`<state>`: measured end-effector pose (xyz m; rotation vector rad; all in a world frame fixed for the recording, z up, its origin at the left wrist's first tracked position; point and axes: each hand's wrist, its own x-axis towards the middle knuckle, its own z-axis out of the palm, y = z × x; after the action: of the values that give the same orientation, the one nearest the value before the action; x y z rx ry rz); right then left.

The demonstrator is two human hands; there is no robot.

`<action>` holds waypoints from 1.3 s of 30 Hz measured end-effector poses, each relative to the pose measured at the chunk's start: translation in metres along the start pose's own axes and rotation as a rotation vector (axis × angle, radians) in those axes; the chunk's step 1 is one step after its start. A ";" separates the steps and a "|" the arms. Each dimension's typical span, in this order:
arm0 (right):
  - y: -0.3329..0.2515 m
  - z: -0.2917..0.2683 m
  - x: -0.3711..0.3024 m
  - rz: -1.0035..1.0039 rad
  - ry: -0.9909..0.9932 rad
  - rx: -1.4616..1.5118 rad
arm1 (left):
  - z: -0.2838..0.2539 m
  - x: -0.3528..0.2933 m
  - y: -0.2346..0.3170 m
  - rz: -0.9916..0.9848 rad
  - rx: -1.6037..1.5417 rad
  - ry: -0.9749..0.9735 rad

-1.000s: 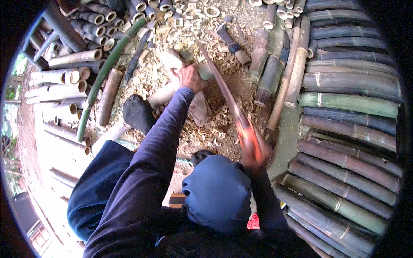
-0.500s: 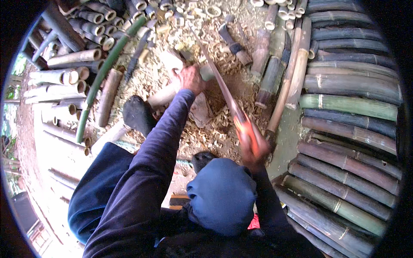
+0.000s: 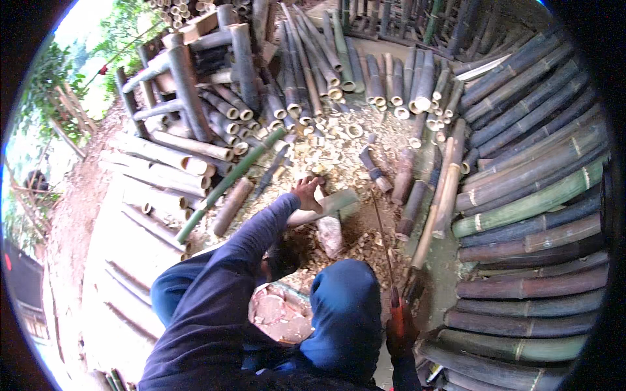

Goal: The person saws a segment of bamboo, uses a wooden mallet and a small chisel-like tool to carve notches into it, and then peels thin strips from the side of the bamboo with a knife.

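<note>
My left hand (image 3: 305, 193) is at the left part of a short greyish bamboo section (image 3: 339, 202), its fingers spread apart. The section lies across a pale, rough wooden block (image 3: 330, 236) on the ground. Low at the right, my right hand (image 3: 402, 331) is closed around the orange handle of a handsaw (image 3: 385, 251). Its long thin blade points up and away, to the right of the bamboo section and apart from it. My bent knee (image 3: 345, 306) stands between my two arms.
Shavings and cut bamboo rings (image 3: 354, 130) cover the ground ahead. A green bamboo pole (image 3: 228, 186) lies to the left, near stacked pale tubes (image 3: 173, 156). Rows of dark bamboo poles (image 3: 535, 287) fill the right side. A hatchet-like tool (image 3: 375, 169) lies beyond the block.
The view has tilted up, showing more of the far stacks. My right hand has drawn the saw back and down to my right side. My left hand's fingers have spread.
</note>
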<state>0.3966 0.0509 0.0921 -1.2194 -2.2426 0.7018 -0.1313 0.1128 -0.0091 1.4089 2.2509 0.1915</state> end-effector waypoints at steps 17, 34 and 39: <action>0.029 0.097 0.066 -0.079 -0.497 0.000 | 0.052 -0.228 -0.097 -0.388 0.067 0.148; 0.066 0.087 0.317 0.085 0.345 -0.282 | -0.091 -0.104 -0.218 -0.279 0.219 0.579; 0.127 0.070 0.344 0.592 0.241 -0.505 | -0.101 -0.081 -0.165 -0.380 0.383 0.642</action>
<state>0.2644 0.3918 0.0172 -2.1323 -1.9104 0.1516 -0.2824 -0.0215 0.0463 1.1606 3.1796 0.0932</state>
